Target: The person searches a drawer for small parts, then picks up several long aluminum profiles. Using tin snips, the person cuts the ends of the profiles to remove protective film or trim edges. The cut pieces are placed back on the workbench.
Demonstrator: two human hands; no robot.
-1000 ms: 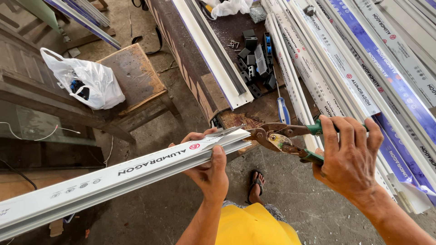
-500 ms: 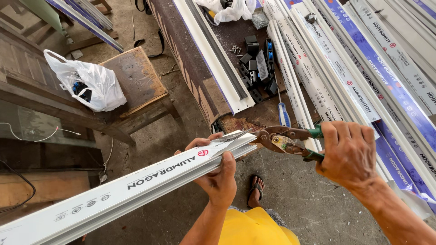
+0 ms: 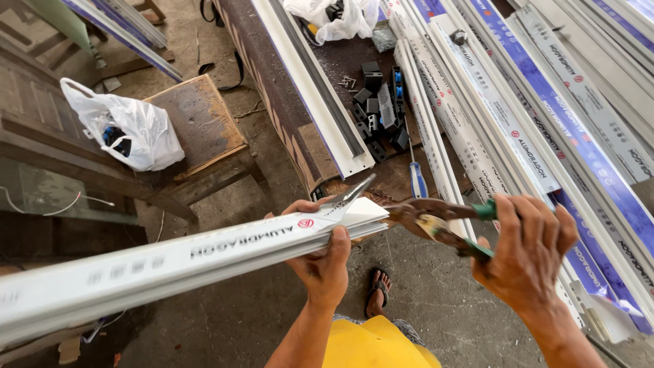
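Note:
My left hand (image 3: 325, 257) grips the near end of a long white aluminium profile (image 3: 170, 262) that runs off to the lower left. My right hand (image 3: 528, 249) is closed around the green handles of rusty metal snips (image 3: 429, 217). The snips' jaws meet the cut end of the profile, right of my left thumb. A thin strip of metal (image 3: 355, 191) sticks up from that end.
A workbench (image 3: 300, 116) on the right carries many long white and blue-striped profiles (image 3: 545, 116), black fittings (image 3: 381, 112), a blue screwdriver (image 3: 415, 178) and a white bag. A wooden stool (image 3: 197, 126) with a plastic bag (image 3: 126, 133) stands to the left. My sandalled foot (image 3: 378, 286) rests on concrete.
The profile's end and both hands have shifted slightly right and down in view. The snips stay at the profile's end, and a thin strip now stands up from it.

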